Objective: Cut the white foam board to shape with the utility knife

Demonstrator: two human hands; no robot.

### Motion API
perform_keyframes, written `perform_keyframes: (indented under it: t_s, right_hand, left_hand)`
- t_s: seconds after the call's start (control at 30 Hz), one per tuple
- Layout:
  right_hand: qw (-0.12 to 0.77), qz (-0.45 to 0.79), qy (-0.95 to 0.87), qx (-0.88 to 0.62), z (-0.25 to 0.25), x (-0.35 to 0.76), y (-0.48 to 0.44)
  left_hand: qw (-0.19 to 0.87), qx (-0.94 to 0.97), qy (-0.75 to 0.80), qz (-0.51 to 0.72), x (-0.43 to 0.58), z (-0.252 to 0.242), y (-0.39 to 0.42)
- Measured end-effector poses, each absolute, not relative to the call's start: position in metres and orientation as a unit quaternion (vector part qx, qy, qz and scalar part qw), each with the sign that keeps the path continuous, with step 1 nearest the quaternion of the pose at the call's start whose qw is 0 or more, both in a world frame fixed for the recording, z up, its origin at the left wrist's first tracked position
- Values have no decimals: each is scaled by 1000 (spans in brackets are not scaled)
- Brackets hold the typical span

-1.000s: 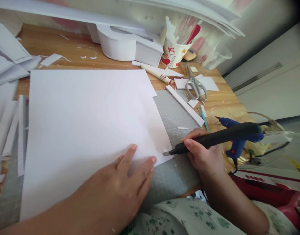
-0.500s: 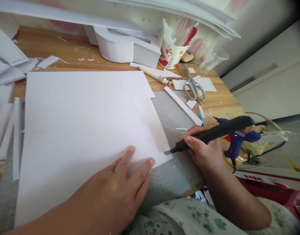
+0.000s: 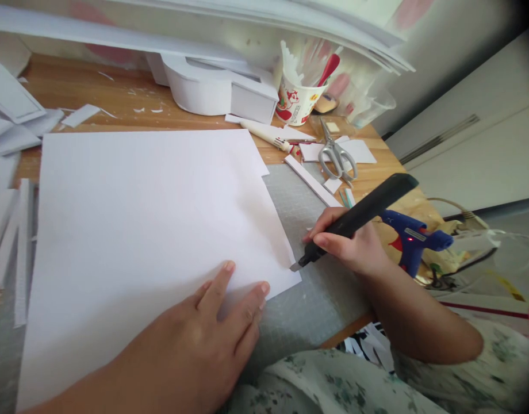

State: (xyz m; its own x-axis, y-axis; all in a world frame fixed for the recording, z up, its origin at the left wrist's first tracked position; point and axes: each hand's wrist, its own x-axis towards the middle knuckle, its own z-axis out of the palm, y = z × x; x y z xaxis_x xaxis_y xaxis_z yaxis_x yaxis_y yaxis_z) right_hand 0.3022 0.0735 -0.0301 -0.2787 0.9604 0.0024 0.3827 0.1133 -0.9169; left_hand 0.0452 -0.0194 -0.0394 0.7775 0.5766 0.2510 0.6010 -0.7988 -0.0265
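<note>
A large white sheet (image 3: 139, 218) lies on a grey cutting mat (image 3: 307, 230) on the wooden desk. My left hand (image 3: 208, 333) rests flat on the sheet's near right corner, fingers spread. My right hand (image 3: 346, 247) grips a black utility knife (image 3: 355, 215). The knife's blade tip touches the sheet's right edge, just above that corner. The handle points up and to the right.
A blue glue gun (image 3: 413, 241) lies right of my right hand. Grey scissors (image 3: 336, 152), a paper cup of tools (image 3: 296, 98), a white pen (image 3: 264, 133) and white strips (image 3: 311, 181) sit beyond the mat. White foam pieces (image 3: 10, 115) crowd the left edge.
The knife handle has swung up to a steeper tilt while the blade stays at the sheet's right edge. My right hand shifted slightly left and up. The left hand stays put.
</note>
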Motion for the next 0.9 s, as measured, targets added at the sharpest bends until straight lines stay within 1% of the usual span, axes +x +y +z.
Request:
perform_keyframes:
  t_s: [0.2,0.43,0.6,0.9]
  right_hand:
    - [325,466,-654,-500,-37,305,84]
    - [348,500,-626,-488,-44,307,87]
    - [348,534,-590,-496,-49,310,91]
    - [359,544,-576,-493,-48,306,94]
  left_hand:
    - [56,-944,-308,-107,44,-42,-20]
    - [55,-944,-310,-103,42,-43,-19]
    - [67,-950,-288,-100,43,-40,-18]
    - [72,-956,-270,-89,43,-37,-14]
